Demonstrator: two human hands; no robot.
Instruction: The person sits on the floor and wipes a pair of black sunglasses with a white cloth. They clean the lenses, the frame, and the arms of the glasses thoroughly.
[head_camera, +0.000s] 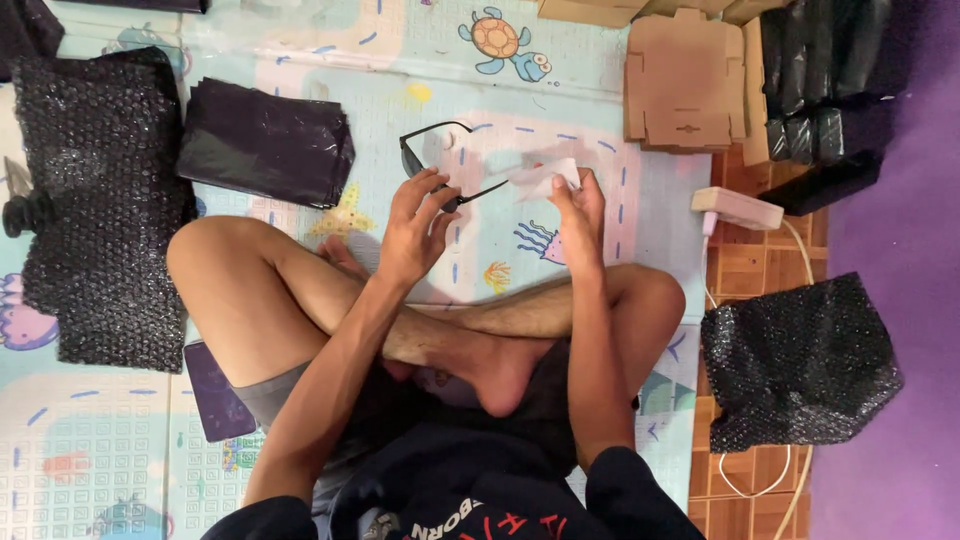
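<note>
The left hand (412, 225) pinched the black glasses (432, 160) by one arm while the right hand (578, 210) clamped a white wipe (545, 180) just beside them, so hard rubbing could have twisted the thin frame.

A pale play mat (560, 100) with sea-creature drawings covered the floor. Near its left edge lay a black bubble-wrap sheet (100, 210), with a stack of black bags (265, 140) just beside it. Flattened cardboard boxes (685, 85) sat by the mat's far right corner. Off its right edge, on wood-pattern tiles (745, 260), lay a white power strip (738, 208) and another bubble-wrap pouch (795, 360).
</note>
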